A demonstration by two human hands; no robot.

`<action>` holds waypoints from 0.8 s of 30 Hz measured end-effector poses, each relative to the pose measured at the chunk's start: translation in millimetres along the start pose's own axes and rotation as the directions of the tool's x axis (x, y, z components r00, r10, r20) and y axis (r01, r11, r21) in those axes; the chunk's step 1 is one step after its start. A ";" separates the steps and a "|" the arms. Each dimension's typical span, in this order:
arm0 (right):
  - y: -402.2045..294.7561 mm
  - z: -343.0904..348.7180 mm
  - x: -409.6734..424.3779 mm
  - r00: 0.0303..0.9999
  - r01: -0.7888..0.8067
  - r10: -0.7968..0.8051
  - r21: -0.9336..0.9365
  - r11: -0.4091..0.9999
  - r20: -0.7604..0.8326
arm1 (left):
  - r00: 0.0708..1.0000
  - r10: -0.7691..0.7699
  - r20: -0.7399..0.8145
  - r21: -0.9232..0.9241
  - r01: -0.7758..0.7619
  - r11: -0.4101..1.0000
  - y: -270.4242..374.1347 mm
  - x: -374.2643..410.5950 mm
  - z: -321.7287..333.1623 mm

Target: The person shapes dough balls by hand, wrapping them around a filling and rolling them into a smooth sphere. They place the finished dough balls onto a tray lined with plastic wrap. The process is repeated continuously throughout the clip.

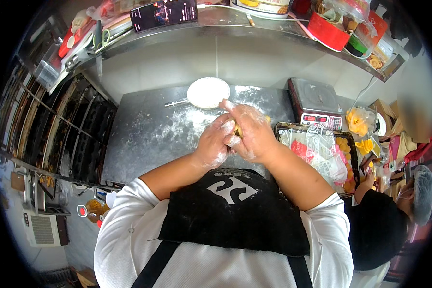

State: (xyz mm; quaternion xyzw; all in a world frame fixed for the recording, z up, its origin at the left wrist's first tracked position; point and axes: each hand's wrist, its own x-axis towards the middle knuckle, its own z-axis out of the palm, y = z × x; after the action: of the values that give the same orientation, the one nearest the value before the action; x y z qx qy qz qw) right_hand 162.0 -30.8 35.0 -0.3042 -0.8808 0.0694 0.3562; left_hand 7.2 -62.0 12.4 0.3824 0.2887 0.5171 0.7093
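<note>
My left hand (214, 141) and my right hand (253, 131), both dusted with flour, are cupped together over the near part of a metal worktop (140, 126). Between them they hold a small yellowish piece of dough (237, 129), mostly hidden by the fingers. Just beyond my fingers stands a round dish of white flour (208, 92). Loose flour is spread over the worktop around it. To the left of the dish lies a thin metal tool (176, 103). Another bit of yellowish dough (268, 118) shows past my right hand.
At right stand a digital scale (315, 97) and a dark tray (353, 154) with yellow balls and plastic packaging. A co-worker (378, 226) in a hair net is beyond. A metal shelf (216, 30) with a phone (163, 15) crosses the top; a tray rack (54, 126) stands left.
</note>
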 end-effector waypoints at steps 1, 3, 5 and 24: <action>1.5 0.2 -0.5 1.000 0.021 -0.021 -0.028 0.999 -0.003 | 1.000 0.003 -0.013 0.010 -0.003 1.000 2.7 -1.0 3.9; -2.7 -8.3 -0.2 0.999 0.032 -0.031 -0.059 0.998 0.026 | 1.000 0.014 -0.021 0.047 -0.013 0.999 9.4 -5.0 11.2; 0.1 -6.7 -1.7 0.996 0.094 -0.094 -0.074 0.993 0.002 | 1.000 0.030 0.009 0.094 -0.030 0.995 7.7 -6.0 10.2; 13.0 8.6 -20.8 0.976 -0.195 0.211 0.212 0.958 -0.059 | 0.990 -0.136 0.036 -0.210 0.140 0.967 -4.8 9.3 2.2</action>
State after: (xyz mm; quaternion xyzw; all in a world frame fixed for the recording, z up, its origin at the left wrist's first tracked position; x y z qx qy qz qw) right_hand 174.2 -31.7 12.1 -0.3573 -0.8178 0.1835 0.4122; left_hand 14.2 -54.5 9.5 0.2889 0.2502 0.4902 0.7834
